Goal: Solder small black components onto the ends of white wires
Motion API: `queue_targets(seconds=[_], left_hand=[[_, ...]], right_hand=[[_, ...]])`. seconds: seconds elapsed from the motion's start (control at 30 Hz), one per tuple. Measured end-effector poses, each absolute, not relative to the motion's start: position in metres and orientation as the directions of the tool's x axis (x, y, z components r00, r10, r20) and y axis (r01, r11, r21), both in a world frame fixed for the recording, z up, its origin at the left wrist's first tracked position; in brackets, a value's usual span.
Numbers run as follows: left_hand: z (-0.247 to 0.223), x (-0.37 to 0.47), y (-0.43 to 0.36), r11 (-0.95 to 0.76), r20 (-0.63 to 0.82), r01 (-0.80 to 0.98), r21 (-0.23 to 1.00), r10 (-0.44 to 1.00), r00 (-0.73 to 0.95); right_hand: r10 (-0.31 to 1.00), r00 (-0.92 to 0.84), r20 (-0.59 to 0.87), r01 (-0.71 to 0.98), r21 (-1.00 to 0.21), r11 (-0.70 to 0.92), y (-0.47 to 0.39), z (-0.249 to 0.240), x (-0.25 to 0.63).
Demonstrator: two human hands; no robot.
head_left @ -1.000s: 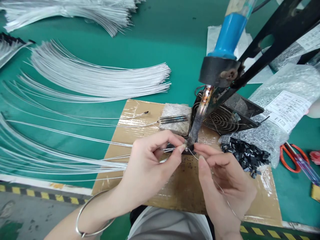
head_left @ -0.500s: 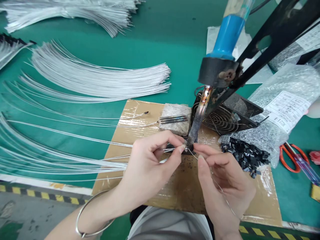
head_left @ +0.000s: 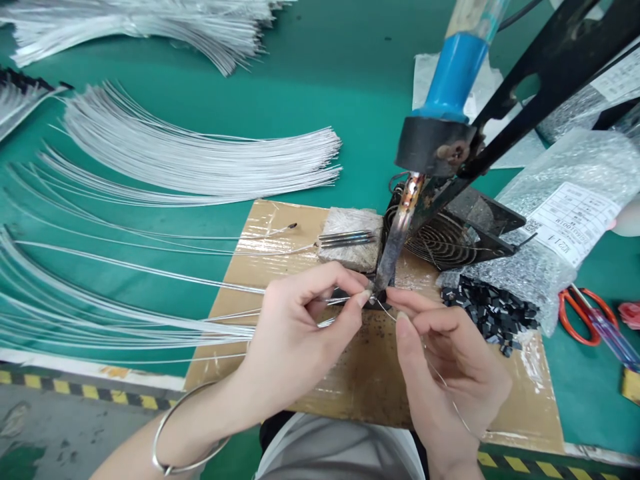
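My left hand point(head_left: 310, 327) pinches something small at the tip of the soldering iron point(head_left: 395, 247); white wires run out to the left from around it. My right hand point(head_left: 450, 367) is closed on a thin solder wire point(head_left: 443, 383), whose front end reaches the iron's tip and whose tail hangs across the palm. The iron has a blue collar and is clamped in a black metal stand point(head_left: 505, 107). What exactly the left fingertips hold is too small to tell. Under both hands lies a brown cardboard sheet point(head_left: 360, 387).
A big bundle of white wires point(head_left: 200, 157) lies at the upper left. Behind the iron sits a black fan point(head_left: 445, 233). Black connector pieces point(head_left: 490, 310), bubble-wrap bags point(head_left: 590, 167) and red-handled scissors point(head_left: 565, 313) are on the right. A wrapped block point(head_left: 350, 257) stands behind my left hand.
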State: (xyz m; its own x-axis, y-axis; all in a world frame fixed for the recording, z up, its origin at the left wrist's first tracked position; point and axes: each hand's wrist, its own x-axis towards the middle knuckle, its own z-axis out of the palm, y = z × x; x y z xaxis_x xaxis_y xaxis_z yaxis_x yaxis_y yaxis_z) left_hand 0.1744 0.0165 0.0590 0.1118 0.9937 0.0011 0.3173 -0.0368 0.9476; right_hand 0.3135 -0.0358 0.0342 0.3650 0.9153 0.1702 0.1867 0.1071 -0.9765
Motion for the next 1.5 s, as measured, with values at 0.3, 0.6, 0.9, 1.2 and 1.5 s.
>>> queue_targets(seconds=[0.3,0.6,0.9,1.2,1.5], left_hand=[[0.0597,0.1764,0.017,-0.039,0.001,0.302,0.953,0.992,0.124],[0.0591,0.1755,0.0158,-0.033,-0.004,0.296,0.955,0.992,0.123],[0.0599,0.1749,0.0158,-0.033,-0.009,0.31,0.95,0.991,0.132],[0.0601,0.175,0.0169,-0.039,-0.004,0.33,0.943,0.991,0.13],[0.061,0.1755,0.0162,-0.019,-0.025,0.295,0.955,0.989,0.144]], right_hand=[[0.905,0.4,0.144,0.187,-0.98,0.073,-0.0356,0.0369,0.3087],[0.904,0.401,0.152,0.222,-0.973,0.065,-0.0362,0.0379,0.309],[0.901,0.402,0.162,0.246,-0.967,0.064,-0.0361,0.0396,0.3073],[0.9,0.396,0.18,0.248,-0.965,0.084,-0.0369,0.0397,0.3077],[0.901,0.383,0.205,0.293,-0.952,0.092,-0.0357,0.0377,0.3078]])
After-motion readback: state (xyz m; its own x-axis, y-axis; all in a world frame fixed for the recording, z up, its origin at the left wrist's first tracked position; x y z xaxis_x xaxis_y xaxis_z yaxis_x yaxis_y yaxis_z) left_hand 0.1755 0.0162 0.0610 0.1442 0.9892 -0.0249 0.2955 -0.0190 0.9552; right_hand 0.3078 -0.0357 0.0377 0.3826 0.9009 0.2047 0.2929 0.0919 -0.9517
